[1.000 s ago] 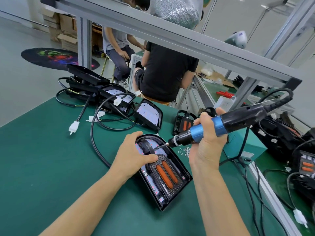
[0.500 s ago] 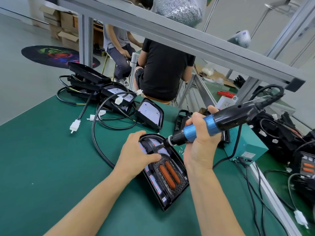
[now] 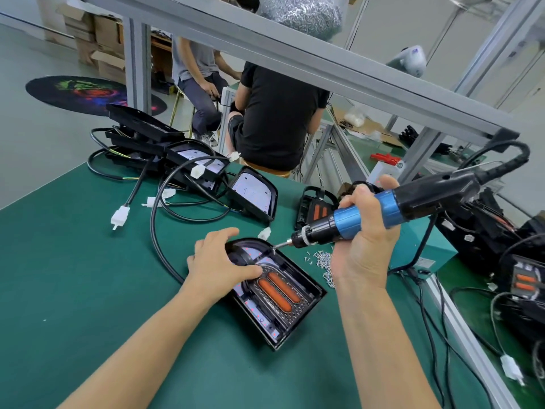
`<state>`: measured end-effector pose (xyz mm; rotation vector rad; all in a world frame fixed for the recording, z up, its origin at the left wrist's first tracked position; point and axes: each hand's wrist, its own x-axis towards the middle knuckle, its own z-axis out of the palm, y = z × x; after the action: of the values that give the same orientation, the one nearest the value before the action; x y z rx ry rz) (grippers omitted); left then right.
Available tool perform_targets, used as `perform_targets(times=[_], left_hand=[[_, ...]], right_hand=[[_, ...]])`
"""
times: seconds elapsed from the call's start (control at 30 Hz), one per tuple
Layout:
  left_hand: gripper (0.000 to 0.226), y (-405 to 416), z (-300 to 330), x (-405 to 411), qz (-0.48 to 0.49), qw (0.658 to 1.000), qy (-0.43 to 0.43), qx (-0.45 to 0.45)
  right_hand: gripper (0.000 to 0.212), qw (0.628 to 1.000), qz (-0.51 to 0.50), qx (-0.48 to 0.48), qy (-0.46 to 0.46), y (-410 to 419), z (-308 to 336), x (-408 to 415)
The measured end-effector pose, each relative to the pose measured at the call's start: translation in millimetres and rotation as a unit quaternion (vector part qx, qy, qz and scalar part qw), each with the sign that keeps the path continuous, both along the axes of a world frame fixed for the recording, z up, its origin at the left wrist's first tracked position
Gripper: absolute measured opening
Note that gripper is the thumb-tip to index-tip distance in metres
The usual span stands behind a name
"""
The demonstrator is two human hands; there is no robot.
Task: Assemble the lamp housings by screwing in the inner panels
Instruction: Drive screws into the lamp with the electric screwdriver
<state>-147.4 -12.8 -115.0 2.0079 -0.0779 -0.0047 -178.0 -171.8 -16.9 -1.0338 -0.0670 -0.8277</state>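
A black lamp housing [image 3: 312,293] lies on the green table [image 3: 73,276], holding an inner panel with two orange oval lenses [image 3: 278,290]. My left hand [image 3: 218,261] rests on the housing's rounded far end, thumb laid across the panel. My right hand [image 3: 364,240] grips a blue and black electric screwdriver [image 3: 383,206]. Its bit tip [image 3: 275,246] touches the housing's upper right rim. A small pile of loose silver screws [image 3: 323,261] lies just right of the housing.
Several more housings with black cables and white connectors [image 3: 119,216] are heaped at the back left [image 3: 177,154]. A teal box [image 3: 424,246] and more lamp parts [image 3: 486,231] sit on the right. Two people sit beyond the table [image 3: 277,113]. A grey frame bar [image 3: 295,51] crosses overhead.
The screwdriver bit has shifted from the middle of the housing's rounded end to its upper right rim. My left hand stays on the housing.
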Motion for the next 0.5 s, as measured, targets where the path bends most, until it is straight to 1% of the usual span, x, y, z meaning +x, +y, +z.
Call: perform_targets(times=[0.03, 0.07, 0.13, 0.17, 0.23, 0.37, 0.47, 0.5], left_hand=[[0.071, 0, 3, -1, 0.007, 0.999, -0.028, 0.029], [0.062, 0, 6, -2, 0.01, 0.997, -0.059, 0.039], [0.043, -3, 13, -6, 0.002, 0.995, -0.102, 0.019], [0.036, -5, 16, -8, -0.006, 0.994, -0.11, 0.003], [0.027, -10, 19, -11, -0.017, 0.994, -0.102, -0.023], [0.014, -16, 19, -13, -0.018, 0.996, -0.061, -0.064], [0.008, -19, 21, -16, -0.017, 0.994, -0.046, -0.095], [0.009, -19, 22, -17, -0.013, 0.993, -0.043, -0.11]], right_hand=[[0.033, 1.0, 0.003, 0.008, -0.001, 0, 1, 0], [0.033, 1.0, 0.007, 0.017, -0.003, -1, 1, -1], [0.031, 0.999, 0.017, 0.038, -0.008, -1, 3, -2], [0.031, 0.999, 0.02, 0.048, -0.01, -1, 4, -2], [0.03, 0.997, 0.027, 0.065, -0.013, -2, 7, -3], [0.027, 0.995, 0.041, 0.092, -0.023, -4, 13, -7], [0.026, 0.993, 0.051, 0.106, -0.029, -5, 16, -10], [0.026, 0.992, 0.051, 0.107, -0.03, -6, 17, -11]])
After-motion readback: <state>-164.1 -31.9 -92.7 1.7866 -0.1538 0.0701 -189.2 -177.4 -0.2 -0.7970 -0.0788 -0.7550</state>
